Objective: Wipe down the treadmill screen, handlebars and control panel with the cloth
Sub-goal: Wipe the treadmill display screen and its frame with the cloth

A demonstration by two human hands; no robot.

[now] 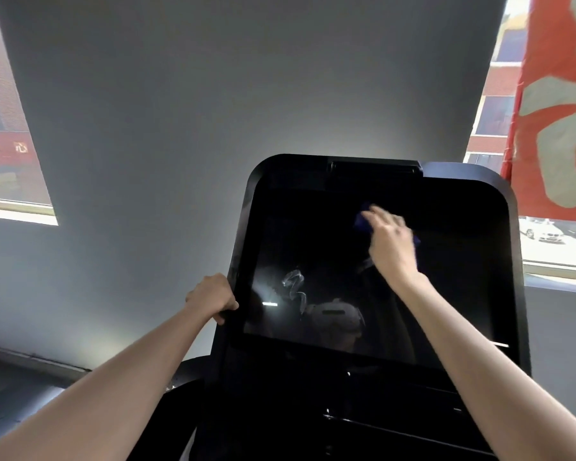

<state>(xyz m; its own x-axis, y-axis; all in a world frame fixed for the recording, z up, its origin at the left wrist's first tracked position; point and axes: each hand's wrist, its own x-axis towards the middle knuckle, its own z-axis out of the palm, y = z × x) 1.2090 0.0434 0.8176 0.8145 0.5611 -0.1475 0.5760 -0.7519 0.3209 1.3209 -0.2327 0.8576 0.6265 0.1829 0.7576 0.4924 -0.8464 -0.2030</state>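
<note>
Treadmill screen [313, 247]: dark glass in a black frame, upright and tilted back, with a pale smear at the lower left.
Cloth [360, 221]: blue, on the upper right part of the screen, mostly covered by the right hand.
Right hand [391, 242]: blurred, fingers fairly straight, pressing the cloth against the glass.
Left hand [210, 298]: fingers curled round the frame's left edge, gripping it.
Red banner [559, 104]: at the window, right of the screen.

Both forearms bare, rising from the lower corners of the frame, left hand [210, 299] at centre left, fingers curled round screen edge [234, 287], right hand [391, 242] right of centre, blurred, fingers stretched forward, pressing cloth [360, 221]
</note>
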